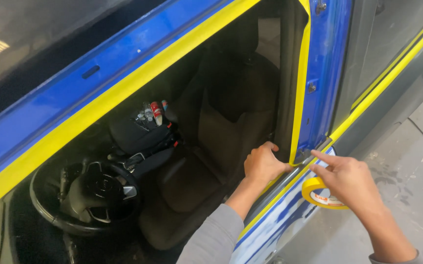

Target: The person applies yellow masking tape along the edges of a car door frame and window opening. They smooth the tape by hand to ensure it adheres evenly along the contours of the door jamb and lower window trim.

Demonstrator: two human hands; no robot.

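Left hand [264, 164] curls over the tape [300, 88] end at the door corner; right hand [347, 178] wears the roll [319, 195], finger out. Press firmly, keep edges flush.

Two hands show: the left hand [263, 164] and the right hand [348, 178]. One roll of yellow masking tape [321, 194] hangs at about five o'clock. One steering wheel [87, 195] sits at eight o'clock, one dark car seat [221, 122] at centre. Three small bottles [154, 111] stand in one black bag [140, 137].
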